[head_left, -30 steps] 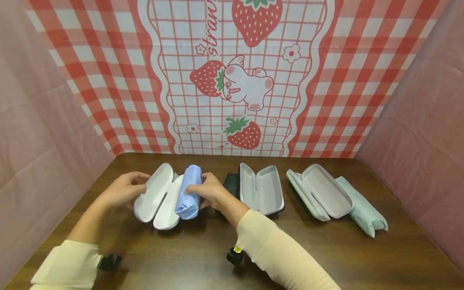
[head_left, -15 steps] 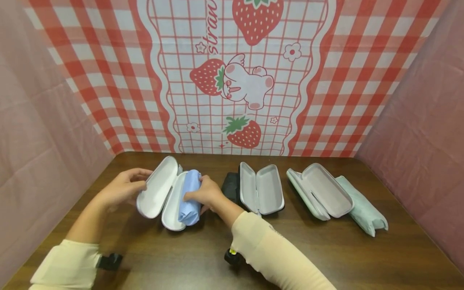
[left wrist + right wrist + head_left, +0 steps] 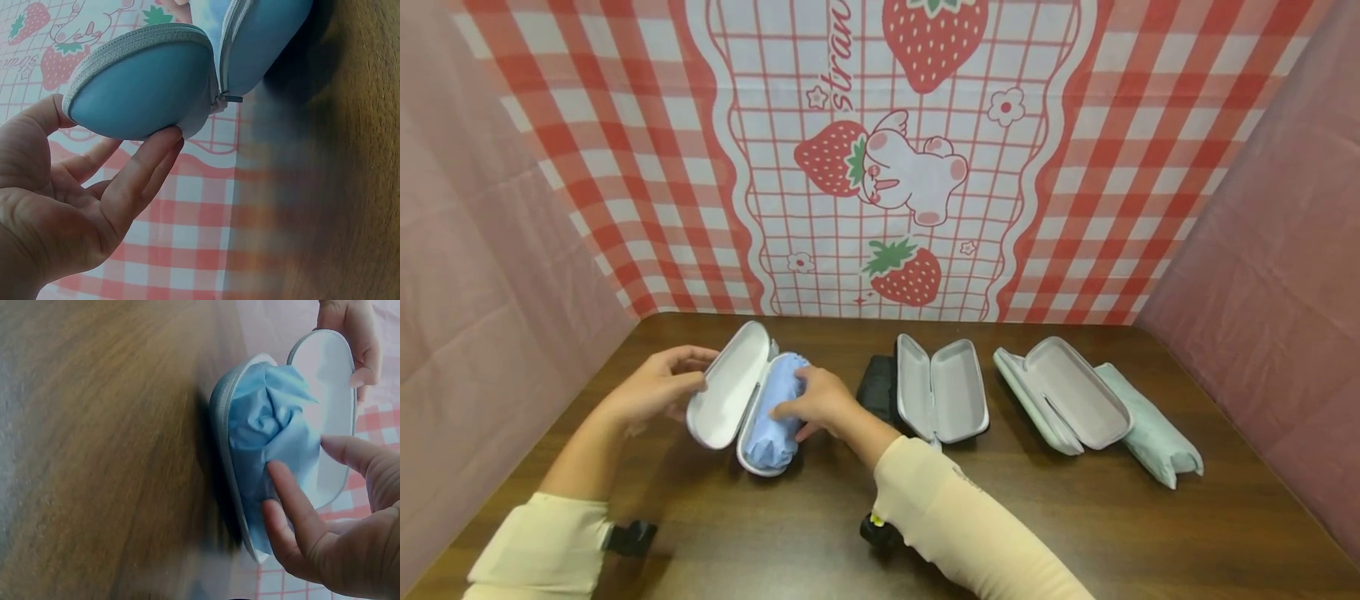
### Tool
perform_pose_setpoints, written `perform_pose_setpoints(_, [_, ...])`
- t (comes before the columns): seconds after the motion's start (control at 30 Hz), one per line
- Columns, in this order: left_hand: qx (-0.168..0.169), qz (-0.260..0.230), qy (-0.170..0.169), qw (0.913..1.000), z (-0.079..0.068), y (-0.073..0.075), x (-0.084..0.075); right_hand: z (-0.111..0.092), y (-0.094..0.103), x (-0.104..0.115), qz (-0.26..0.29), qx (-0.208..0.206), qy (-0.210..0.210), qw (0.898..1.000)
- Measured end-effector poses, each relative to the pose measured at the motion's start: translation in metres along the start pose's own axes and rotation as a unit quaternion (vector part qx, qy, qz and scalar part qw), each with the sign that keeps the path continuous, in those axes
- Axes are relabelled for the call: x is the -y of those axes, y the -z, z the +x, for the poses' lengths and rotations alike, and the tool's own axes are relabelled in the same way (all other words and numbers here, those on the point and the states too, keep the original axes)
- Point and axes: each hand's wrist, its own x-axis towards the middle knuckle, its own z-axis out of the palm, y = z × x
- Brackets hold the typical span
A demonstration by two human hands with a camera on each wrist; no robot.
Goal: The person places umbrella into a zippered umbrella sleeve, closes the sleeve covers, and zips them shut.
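Note:
On the left of the table in the head view, a light-blue zip case (image 3: 727, 396) stands open, white inside. My left hand (image 3: 658, 387) holds its lid half, thumb at the zipped rim and fingers under the blue shell (image 3: 140, 87) in the left wrist view. A folded blue umbrella (image 3: 772, 429) lies in the case's right half. Across it, my right hand (image 3: 826, 404) grips with the thumb on one side and fingers on the other. In the right wrist view, the umbrella's gathered fabric end (image 3: 269, 419) sits within the zipped rim.
A grey-lined open case (image 3: 958, 392) stands mid-table, with a black bundle (image 3: 877, 387) against its left. Further right, a pale-green open case (image 3: 1075, 396) lies beside a pale-green folded umbrella (image 3: 1150, 429). A strawberry-print cloth (image 3: 910, 192) hangs behind the table.
The blue umbrella has moved down and left from beside the case into its right half, carried by my right hand. My left hand and the case have shifted slightly.

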Motion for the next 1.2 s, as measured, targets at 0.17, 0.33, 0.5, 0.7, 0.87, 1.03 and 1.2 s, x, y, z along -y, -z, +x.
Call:
perform_pose_setpoints(0.17, [-0.002,0.005,0.002,1.0,0.001,0.001,0.003,-0.003,-0.004,-0.001,-0.032,0.0,0.018,0.999])
perform_pose_setpoints(0.33, [-0.005,0.014,0.008,0.9998,0.001,0.001,0.005,-0.002,-0.001,-0.004,-0.026,-0.012,0.022,0.999])
perform_pose_setpoints(0.5, [-0.005,0.015,0.016,0.9997,0.0,0.003,0.005,0.003,0.004,-0.01,0.039,-0.031,0.004,0.999])
perform_pose_setpoints(0.7, [0.0,0.035,0.022,0.9991,0.003,0.007,0.006,0.008,0.007,-0.015,0.112,-0.037,-0.026,0.993])
perform_pose_setpoints(0.87, [0.007,0.072,0.029,0.997,0.009,0.009,0.006,0.009,0.001,-0.019,0.212,-0.012,-0.046,0.976])
perform_pose_setpoints(1.03, [0.024,0.098,0.016,0.9947,0.014,0.006,0.006,0.007,-0.013,-0.024,0.27,0.004,-0.038,0.962])
perform_pose_setpoints(1.2, [0.027,0.133,-0.011,0.9906,0.017,-0.003,0.006,0.003,-0.021,-0.022,0.282,0.007,-0.025,0.959])
